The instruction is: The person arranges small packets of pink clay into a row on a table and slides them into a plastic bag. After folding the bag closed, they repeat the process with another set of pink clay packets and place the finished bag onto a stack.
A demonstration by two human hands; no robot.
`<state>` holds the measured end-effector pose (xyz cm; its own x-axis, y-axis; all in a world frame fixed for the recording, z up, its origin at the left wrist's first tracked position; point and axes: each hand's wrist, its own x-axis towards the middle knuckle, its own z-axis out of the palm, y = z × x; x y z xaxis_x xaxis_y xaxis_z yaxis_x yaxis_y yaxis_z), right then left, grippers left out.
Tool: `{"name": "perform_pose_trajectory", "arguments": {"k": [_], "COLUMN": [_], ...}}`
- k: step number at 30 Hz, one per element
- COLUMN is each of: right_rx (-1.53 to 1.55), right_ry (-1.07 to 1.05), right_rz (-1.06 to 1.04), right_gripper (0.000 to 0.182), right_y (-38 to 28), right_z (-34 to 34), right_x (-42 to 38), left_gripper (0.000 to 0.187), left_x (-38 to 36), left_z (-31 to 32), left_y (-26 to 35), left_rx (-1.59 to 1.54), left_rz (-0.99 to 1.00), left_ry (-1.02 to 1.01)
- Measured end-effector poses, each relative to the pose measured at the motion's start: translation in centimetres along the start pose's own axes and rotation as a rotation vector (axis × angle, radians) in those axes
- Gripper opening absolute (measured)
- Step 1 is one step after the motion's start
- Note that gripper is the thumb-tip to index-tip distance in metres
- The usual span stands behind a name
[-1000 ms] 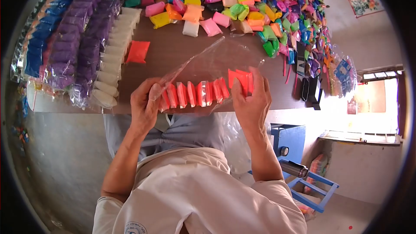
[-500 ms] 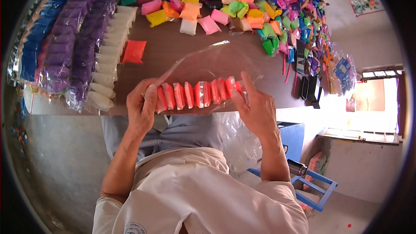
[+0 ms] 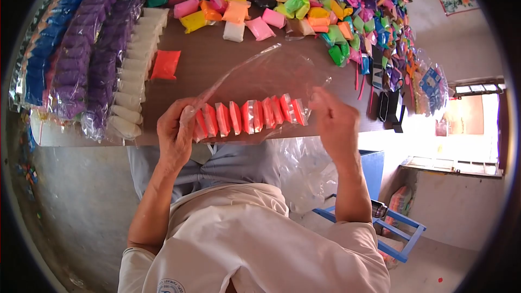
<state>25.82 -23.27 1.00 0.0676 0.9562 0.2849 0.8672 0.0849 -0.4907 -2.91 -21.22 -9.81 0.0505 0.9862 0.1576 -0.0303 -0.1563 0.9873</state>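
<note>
A clear plastic bag (image 3: 271, 68) lies over the near edge of the table, with a row of small red packets (image 3: 236, 118) standing side by side in it. My left hand (image 3: 176, 130) is closed on the bag at the left end of the row, thumb on top. Just past the right end of the row is my right hand (image 3: 337, 122), slightly blurred, its fingers curled together near the bag's edge. Whether film is pinched in those fingers is hard to make out. One loose red packet (image 3: 166, 65) rests on the table beyond my left hand.
Filled bags of white packets (image 3: 129, 81), purple packets (image 3: 103, 59) and blue packets (image 3: 51, 49) line the left side. A heap of multicoloured packets (image 3: 315, 5) covers the back and right. A black object (image 3: 389, 108) sits at the right edge; a blue stool (image 3: 401, 233) stands below.
My right hand has left the right end of the red row, moving right with its fingers curling in. My left hand keeps its hold on the bag.
</note>
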Motion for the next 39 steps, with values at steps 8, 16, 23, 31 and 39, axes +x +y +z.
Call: {"name": "perform_pose_trajectory", "arguments": {"k": [8, 16, 23, 31, 39], "right_rx": [0.232, 0.027, -0.28, -0.365, -0.212], "right_ry": [0.126, -0.531, -0.923, -0.732, -0.714], "right_rz": [-0.201, -0.845, -0.872, -0.998, -0.679], "right_gripper": [0.018, 0.021, 0.034, 0.027, 0.031], "right_y": [-6.9, -13.3, -16.6, -14.8, -14.2], "right_z": [-3.6, 9.7, 16.5, 17.1, 16.7], "right_x": [7.3, 17.8, 17.1, 16.0, 17.4], "left_gripper": [0.028, 0.033, 0.026, 0.028, 0.028], "left_x": [-0.1, 0.0, 0.0, 0.1, 0.1], "left_z": [0.0, 0.1, -0.1, 0.0, -0.2], "left_y": [-0.1, 0.0, 0.1, 0.1, -0.1], "left_rx": [0.017, -0.086, -0.02, -0.002, -0.013], "left_rz": [0.027, 0.012, 0.056, 0.058, 0.077], "left_ry": [0.042, -0.016, -0.015, -0.024, -0.023]}}
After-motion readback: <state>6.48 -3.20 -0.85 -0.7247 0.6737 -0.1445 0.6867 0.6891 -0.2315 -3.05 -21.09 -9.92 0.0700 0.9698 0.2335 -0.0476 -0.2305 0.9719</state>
